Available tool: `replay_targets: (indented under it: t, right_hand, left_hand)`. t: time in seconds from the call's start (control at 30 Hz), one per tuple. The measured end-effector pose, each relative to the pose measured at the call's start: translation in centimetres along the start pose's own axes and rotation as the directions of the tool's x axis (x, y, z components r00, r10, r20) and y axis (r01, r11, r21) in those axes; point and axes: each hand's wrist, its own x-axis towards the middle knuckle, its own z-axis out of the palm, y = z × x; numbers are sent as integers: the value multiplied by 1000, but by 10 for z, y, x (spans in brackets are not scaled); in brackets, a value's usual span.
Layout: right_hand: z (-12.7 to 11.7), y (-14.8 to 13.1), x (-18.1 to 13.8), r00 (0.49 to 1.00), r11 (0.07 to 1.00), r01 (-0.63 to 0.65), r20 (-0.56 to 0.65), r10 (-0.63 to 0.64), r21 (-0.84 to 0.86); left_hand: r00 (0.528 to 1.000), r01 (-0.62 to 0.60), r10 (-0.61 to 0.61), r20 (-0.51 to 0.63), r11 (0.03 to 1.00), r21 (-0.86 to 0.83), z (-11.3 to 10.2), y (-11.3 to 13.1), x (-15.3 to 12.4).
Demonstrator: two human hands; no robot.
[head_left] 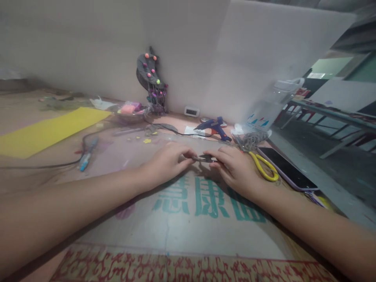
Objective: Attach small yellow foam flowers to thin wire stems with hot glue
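Both of my hands meet above the middle of the table. My left hand [170, 162] pinches the left end of a small dark grey piece [206, 158] between thumb and fingertips. The fingers of my right hand [235, 168] close on the piece's right end. It looks thin and pointed, but blur and my fingers hide its exact kind. Beside my right wrist lies the yellow handle of a pair of scissors [267, 167]. Beyond my hands is a blue glue gun [216, 127].
A phone [286, 168] and a ball of grey cord [252, 139] lie right, near a clear bottle [268, 103]. Left are a yellow sheet [55, 131], a blue pen [87, 156] and a black cable [84, 143]. A grey moon-shaped ornament [147, 72] stands at the back.
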Motion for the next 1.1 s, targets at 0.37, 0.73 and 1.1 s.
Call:
replay_targets:
  t: [0.37,0.73,1.1]
  right_hand:
    - [7,-6,-2,1000,999,8,-16,-9,-33]
    - [4,-13,-1,998,986,56,9,-55,-154]
    - [5,-12,1,996,978,85,0,-86,-191]
  left_hand:
    - [987,-159,162,-9,976,151,-2,-1,-2]
    - [961,-262,275,-8,926,273,3,-6,-3]
    - [957,-275,289,-20,927,255,3,-5,-3]
